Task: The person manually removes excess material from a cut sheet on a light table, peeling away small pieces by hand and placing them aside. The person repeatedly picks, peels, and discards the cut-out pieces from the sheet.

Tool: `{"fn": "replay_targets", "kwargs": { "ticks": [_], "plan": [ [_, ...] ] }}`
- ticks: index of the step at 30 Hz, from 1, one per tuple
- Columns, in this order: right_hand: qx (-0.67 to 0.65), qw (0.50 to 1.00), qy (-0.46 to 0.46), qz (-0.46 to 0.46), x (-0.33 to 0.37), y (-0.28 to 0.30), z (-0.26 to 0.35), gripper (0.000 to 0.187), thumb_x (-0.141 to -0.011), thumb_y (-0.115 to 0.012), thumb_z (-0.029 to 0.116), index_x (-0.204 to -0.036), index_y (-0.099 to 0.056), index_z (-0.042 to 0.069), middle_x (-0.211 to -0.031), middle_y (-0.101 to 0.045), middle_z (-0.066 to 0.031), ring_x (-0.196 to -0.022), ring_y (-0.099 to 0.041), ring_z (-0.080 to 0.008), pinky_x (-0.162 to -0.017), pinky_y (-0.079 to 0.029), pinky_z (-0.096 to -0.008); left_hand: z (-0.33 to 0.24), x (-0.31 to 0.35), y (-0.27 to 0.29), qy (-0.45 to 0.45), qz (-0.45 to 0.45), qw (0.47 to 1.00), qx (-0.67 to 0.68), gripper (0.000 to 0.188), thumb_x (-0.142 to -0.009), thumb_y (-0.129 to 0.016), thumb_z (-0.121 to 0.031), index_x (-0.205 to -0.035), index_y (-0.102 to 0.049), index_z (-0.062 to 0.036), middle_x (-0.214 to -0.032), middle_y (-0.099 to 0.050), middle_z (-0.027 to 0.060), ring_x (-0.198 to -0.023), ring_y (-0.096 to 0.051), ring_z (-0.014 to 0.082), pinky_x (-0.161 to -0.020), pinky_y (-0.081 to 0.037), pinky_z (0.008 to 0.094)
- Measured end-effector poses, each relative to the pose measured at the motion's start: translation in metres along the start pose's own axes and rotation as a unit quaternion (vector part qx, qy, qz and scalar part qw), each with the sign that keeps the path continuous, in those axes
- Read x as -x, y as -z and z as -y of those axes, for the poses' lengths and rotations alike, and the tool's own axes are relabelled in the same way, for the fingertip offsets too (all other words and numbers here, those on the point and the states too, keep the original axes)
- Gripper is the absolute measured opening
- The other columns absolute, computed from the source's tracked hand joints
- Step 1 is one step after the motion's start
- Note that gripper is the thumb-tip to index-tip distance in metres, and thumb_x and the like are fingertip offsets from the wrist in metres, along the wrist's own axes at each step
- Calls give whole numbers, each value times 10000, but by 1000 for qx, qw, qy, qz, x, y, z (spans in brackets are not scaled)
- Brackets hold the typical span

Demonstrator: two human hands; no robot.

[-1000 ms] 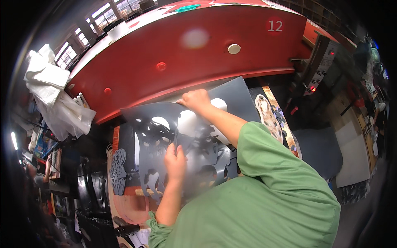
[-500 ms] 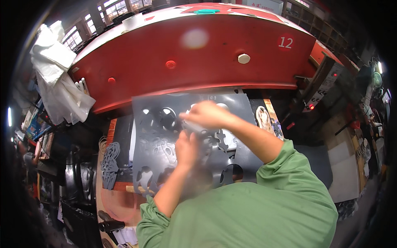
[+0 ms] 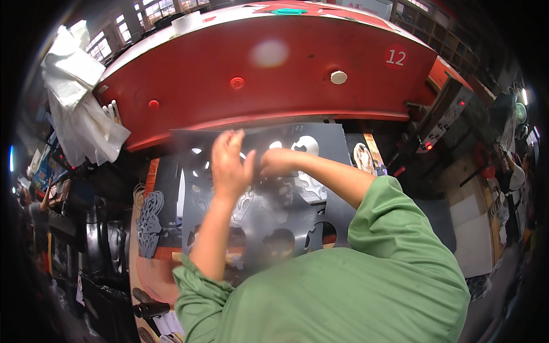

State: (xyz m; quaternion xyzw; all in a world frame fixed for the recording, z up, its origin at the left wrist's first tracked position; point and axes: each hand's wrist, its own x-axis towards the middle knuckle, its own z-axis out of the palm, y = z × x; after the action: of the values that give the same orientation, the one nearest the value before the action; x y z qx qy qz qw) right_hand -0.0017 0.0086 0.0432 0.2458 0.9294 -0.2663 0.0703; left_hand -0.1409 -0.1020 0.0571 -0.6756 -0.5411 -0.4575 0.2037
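A large dark grey sheet (image 3: 329, 146) with rows of cut-out openings lies on the work surface below the red machine beam. Over its upper left part, my left hand (image 3: 230, 167) is raised with fingers stretched up and thumb apart, holding nothing visible. Close beside it, my right hand (image 3: 278, 162) is closed, its fingers curled downward over the middle of the sheet. Whatever it may pinch is hidden. White shows through the openings right of that hand, while the sheet's middle is blurred.
A red machine beam (image 3: 194, 74) with round knobs spans the far side. A bundle of grey cut pieces (image 3: 150, 223) lies left of the sheet. White plastic bags (image 3: 86, 108) hang at far left. A control panel (image 3: 443, 126) with red lights stands at right, near a pale shoe-shaped piece (image 3: 363, 159).
My left hand has moved up and left and its fingers have spread. My right hand has shifted slightly left and down. The sheet's upper left corner has shifted left.
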Motion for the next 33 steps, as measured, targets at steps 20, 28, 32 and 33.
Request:
{"fn": "replay_targets", "kwargs": {
  "ticks": [20,28,32,33],
  "plan": [
    [182,909,69,-369,39,-53,29,126,-773,-591,218,-730,-586,100,-628,-599,-86,-600,-622,-303,-521,-492,-422,76,-25,-51,24,138,958,-252,352,-738,-687,-461,-614,-635,-135,-592,-622,58,-583,-613,256,-567,-427,390],
    [52,894,63,-440,43,-64,16,149,-832,-580,208,-769,-588,73,-666,-607,-110,-635,-611,-323,-570,-487,-412,74,-31,-56,75,209,933,-282,375,-778,-649,-476,-657,-662,-121,-646,-653,74,-637,-641,265,-610,-449,400],
    [-209,897,-36,-387,47,-66,15,212,-884,-581,216,-881,-640,13,-791,-661,-158,-748,-640,-331,-667,-488,-393,72,-30,-52,98,199,938,-265,374,-800,-630,-469,-674,-665,-119,-672,-659,74,-668,-644,276,-632,-453,412],
    [-297,882,-58,-362,46,-67,14,235,-891,-578,220,-930,-656,2,-830,-673,-166,-779,-646,-324,-698,-490,-383,71,-31,-51,107,199,940,-256,373,-802,-629,-467,-675,-665,-119,-673,-657,73,-672,-643,276,-636,-453,414]
  ]
}}
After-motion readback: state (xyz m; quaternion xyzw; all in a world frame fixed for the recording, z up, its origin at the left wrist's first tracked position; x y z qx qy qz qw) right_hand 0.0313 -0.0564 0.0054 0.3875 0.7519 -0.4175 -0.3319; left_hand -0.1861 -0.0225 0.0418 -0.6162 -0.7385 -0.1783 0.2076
